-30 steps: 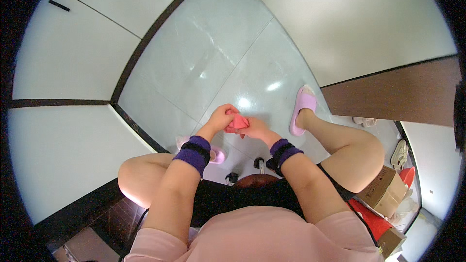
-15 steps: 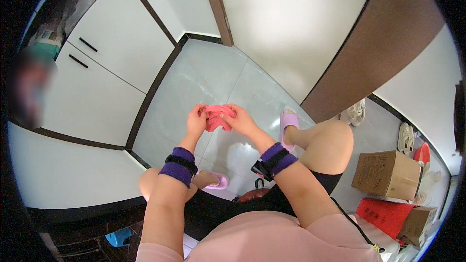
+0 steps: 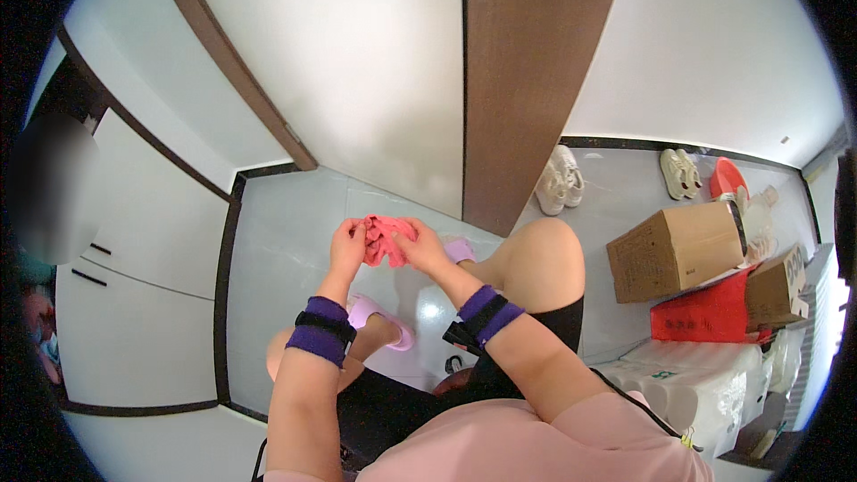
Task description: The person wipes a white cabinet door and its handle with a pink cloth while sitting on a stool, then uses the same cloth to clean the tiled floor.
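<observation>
A crumpled coral-pink cloth hangs between my two hands, above the floor and in front of my knees. My left hand is closed on its left edge, thumb and fingers pinching the fabric. On the other side, my right hand grips the right part, with the thumb lying over the folds. The cloth is gathered and wrinkled, so its full shape cannot be told. A purple band with a black strap circles each wrist.
Left stands a white cabinet with black handles; ahead is a pale door with a brown edge. To the right are white shoes, a cardboard box, a red bag, a red basin and plastic-wrapped white rolls.
My view has turned to the right, showing more of the boxes and shoes. Both hands still hold the cloth, which is now bunched a little differently.
</observation>
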The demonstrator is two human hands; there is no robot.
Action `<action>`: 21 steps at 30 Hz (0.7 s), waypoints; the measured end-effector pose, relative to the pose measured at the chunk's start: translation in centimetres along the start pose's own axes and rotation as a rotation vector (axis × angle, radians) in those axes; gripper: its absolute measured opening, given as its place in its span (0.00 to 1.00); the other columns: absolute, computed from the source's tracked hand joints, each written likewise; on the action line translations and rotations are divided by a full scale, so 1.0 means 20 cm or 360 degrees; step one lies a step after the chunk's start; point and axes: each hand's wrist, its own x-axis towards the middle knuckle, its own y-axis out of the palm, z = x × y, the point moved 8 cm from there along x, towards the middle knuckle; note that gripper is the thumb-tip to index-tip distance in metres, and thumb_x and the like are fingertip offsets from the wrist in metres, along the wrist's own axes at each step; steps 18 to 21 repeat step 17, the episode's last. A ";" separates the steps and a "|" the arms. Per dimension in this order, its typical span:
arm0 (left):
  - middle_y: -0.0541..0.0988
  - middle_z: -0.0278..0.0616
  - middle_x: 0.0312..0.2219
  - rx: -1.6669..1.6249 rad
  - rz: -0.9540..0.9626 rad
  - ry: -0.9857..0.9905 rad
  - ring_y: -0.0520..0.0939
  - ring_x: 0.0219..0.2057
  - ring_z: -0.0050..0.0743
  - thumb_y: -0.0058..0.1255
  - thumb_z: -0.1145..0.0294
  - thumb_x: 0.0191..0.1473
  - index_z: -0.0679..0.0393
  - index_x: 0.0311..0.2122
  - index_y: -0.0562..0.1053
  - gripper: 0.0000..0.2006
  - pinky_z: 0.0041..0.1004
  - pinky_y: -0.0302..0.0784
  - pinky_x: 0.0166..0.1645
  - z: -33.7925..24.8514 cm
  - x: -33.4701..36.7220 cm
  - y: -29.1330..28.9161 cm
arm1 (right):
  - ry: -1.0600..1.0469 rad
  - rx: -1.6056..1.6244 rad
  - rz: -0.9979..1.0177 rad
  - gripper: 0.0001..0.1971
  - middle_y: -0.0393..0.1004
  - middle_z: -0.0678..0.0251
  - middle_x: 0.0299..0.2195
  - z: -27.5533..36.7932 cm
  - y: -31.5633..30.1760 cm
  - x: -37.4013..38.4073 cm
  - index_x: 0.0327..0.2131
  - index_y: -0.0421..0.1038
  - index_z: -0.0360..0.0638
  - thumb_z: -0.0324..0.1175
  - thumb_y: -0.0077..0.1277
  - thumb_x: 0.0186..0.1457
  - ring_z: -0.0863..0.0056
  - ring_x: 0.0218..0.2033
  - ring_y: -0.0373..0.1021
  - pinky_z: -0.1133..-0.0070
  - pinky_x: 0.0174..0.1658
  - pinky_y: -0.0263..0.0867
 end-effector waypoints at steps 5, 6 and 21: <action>0.77 0.43 0.28 -0.0141 0.0162 0.0188 0.76 0.29 0.28 0.43 0.71 0.53 0.65 0.35 0.72 0.09 0.26 0.71 0.36 -0.32 0.02 0.19 | 0.0434 -0.0101 -0.0283 0.38 0.71 0.54 0.31 0.01 -0.33 0.07 0.54 0.44 0.31 0.41 0.52 0.48 0.70 0.30 0.68 0.77 0.32 0.62; 0.77 0.43 0.28 -0.0166 0.0193 0.0208 0.76 0.30 0.27 0.43 0.71 0.53 0.65 0.35 0.72 0.09 0.26 0.71 0.36 -0.37 0.02 0.22 | 0.0489 -0.0065 -0.0332 0.42 0.70 0.58 0.26 0.06 -0.38 0.06 0.56 0.35 0.32 0.41 0.52 0.48 0.74 0.22 0.65 0.79 0.22 0.60; 0.76 0.39 0.30 -0.0514 0.0495 0.0437 0.75 0.31 0.23 0.44 0.73 0.53 0.63 0.39 0.70 0.09 0.23 0.70 0.38 -0.66 -0.05 0.81 | 0.0195 0.0909 -0.1039 0.49 0.66 0.51 0.44 0.05 -0.98 0.19 0.57 0.25 0.23 0.37 0.53 0.47 0.72 0.41 0.67 0.81 0.42 0.65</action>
